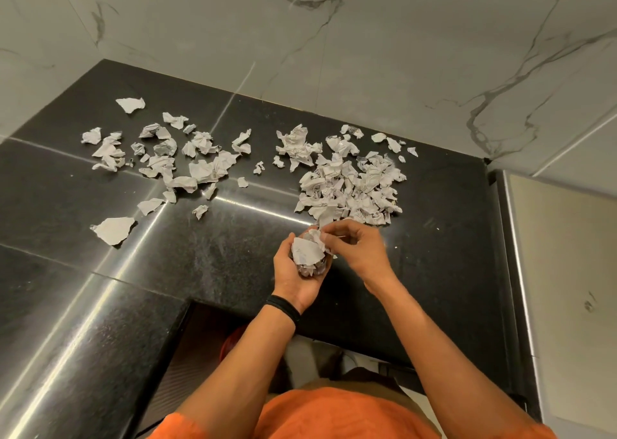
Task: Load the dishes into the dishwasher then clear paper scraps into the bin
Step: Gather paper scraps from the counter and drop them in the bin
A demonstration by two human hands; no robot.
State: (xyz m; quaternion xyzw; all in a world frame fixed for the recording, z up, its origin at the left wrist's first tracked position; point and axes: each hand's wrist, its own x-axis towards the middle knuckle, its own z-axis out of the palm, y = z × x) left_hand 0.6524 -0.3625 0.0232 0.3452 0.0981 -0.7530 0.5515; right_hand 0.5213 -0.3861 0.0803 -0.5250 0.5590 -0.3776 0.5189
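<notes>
Bright, even indoor light. White glare streaks cross the polished black countertop [217, 255]; the paper scraps [350, 185] look sharp, while tile lines on the marble wall [367, 55] bow near the edges.

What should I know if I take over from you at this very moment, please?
Left hand: palm up, holds a handful of scraps.
Right hand: pinches a loose scrap against that handful.
On the black counter: a dense pile just beyond the hands, and scattered scraps further left.
Done: one handful gathered. No dishes, dishwasher or bin in view.
Left: gather both groups and bin everything.
</notes>
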